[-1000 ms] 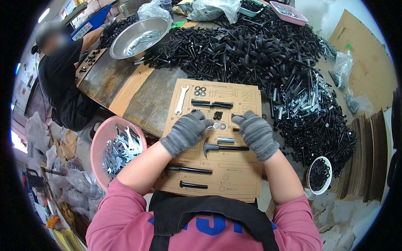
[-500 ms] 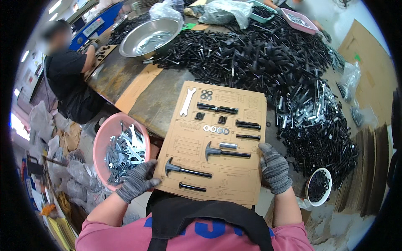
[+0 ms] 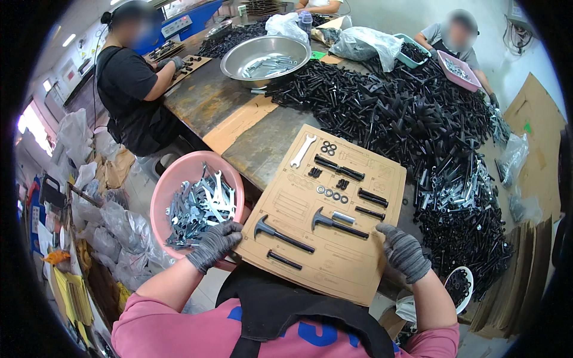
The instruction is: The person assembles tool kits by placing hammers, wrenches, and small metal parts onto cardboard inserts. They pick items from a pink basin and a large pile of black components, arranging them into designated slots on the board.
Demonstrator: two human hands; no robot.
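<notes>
— At the table (image 3: 262,143), which step is it?
— Steadying the loaded cardboard (image 3: 352,268) there: left hand (image 3: 216,246) and right hand (image 3: 406,253) seem closed on opposite edges, partly hidden. Moving it calls for level holding

Centre of frame: card (image 3: 346,281) tan, fine dark printed lines; hammers (image 3: 343,228) grey-headed, black-handled. Left glove (image 3: 215,244) and right glove (image 3: 407,253) grey, streaky. Bottom: shirt (image 3: 149,327) pink, apron (image 3: 280,298) black. Left: tub (image 3: 159,209) pale pink, wrenches (image 3: 206,203) silver. Upper right: bolts (image 3: 382,113) mostly black; tray (image 3: 464,83) pink. Lower right: bowl (image 3: 470,289) white, washers (image 3: 456,283) black.
</notes>
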